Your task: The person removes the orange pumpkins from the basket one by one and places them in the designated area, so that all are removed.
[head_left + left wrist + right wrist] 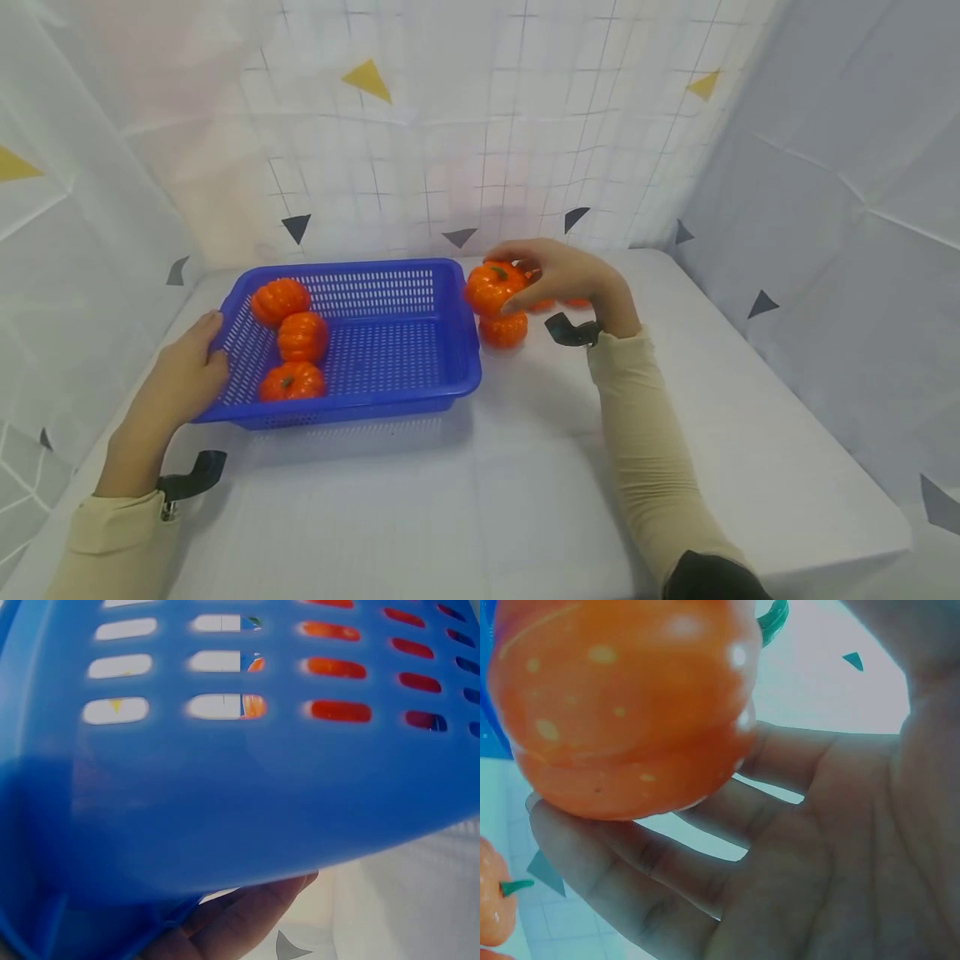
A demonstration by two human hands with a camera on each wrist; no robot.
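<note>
The right hand (558, 268) grips a pumpkin (491, 290) between thumb and fingers. Just left of that grip stands the basket (360, 405), its near-side rim a barrier; whether pumpkin and rim touch is unclear. Another pumpkin (504, 333) sits just below the grip, and more pumpkins (542, 306) lie partly hidden behind it. Far left, the left hand (180, 371) clasps the basket's rim beside three pumpkins (303, 337). Room opens left of the grip in the basket's right half; rightward, the table (720, 392) runs to an edge well apart.
</note>
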